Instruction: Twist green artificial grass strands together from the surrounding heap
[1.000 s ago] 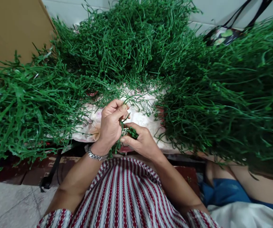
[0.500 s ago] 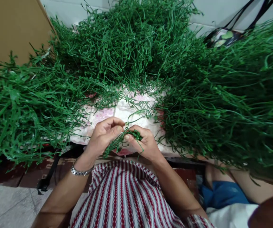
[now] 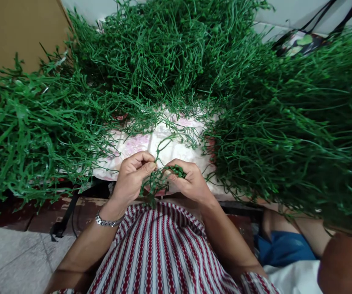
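My left hand (image 3: 134, 175) is closed, its thumb and forefinger pinching a thin green artificial stem (image 3: 158, 151) whose looped end stands up above the fingers. Just to the right, my right hand (image 3: 186, 179) wraps round a small bunch of green artificial stems (image 3: 155, 183). Their loose ends hang down between both hands, and a tuft shows inside the right fist. Both hands are above the near edge of a pale floral cloth (image 3: 163, 143). Where the pinched stem joins the bunch cannot be made out.
Large heaps of similar stems lie at the left (image 3: 25, 130), the back (image 3: 176, 53) and the right (image 3: 286, 130). A dark strapped bag (image 3: 304, 43) rests behind the right heap. Another person's leg (image 3: 309, 232) and blue clothing (image 3: 286, 247) show at lower right.
My left fingertips have drawn slightly away from my right hand, with the pinched stem now standing between them. The right hand keeps its bunch. The whole view has shifted a little.
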### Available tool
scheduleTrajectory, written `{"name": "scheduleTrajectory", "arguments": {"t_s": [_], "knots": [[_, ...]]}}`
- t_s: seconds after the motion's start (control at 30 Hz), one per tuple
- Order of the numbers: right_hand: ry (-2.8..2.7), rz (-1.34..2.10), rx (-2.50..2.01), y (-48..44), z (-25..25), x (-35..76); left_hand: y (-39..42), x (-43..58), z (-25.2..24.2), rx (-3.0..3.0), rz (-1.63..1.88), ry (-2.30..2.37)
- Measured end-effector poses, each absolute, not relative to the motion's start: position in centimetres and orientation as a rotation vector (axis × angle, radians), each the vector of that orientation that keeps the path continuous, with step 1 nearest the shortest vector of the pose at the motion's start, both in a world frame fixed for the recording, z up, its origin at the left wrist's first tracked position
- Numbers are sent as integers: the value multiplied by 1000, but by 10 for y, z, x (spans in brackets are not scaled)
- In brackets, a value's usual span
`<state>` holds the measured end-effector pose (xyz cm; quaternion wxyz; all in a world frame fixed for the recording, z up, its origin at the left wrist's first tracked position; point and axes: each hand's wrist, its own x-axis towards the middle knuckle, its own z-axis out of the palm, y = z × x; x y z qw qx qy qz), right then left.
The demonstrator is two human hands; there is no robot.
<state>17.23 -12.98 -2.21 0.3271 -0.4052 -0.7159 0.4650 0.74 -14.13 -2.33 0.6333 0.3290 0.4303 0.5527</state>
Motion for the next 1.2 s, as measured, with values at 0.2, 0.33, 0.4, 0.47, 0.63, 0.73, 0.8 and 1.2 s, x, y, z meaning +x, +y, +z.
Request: {"name": "scheduleTrajectory", "arguments": {"t_s": [0.2, 0.33, 0.4, 0.47, 0.63, 0.73, 0.8, 1.2], "knots": [[-1897, 1118, -1049, -130, -20, 173, -142, 6, -25, 739, 1214, 999], [-1916, 1095, -1036, -131, -17, 175, -145, 6, -25, 935, 1197, 1050], [-1901, 1103, -1013, -131, -18, 174, -146, 6, -25, 974, 1175, 1062], [-1876, 1060, -1012, -132, -20, 173, -145, 7, -23, 917, 1186, 1044], [-1840, 769, -1121, -140, -14, 180, -142, 7, -22, 664, 1221, 992], [-1960, 607, -1069, -148, 12, 197, -142, 6, -23, 606, 1214, 1048], [-2038, 433, -1025, -154, 39, 212, -142, 4, -25, 588, 1208, 1091], [-1717, -1038, -1787, -87, 227, 371, -147, 6, -30, 598, 1073, 1045]]}}
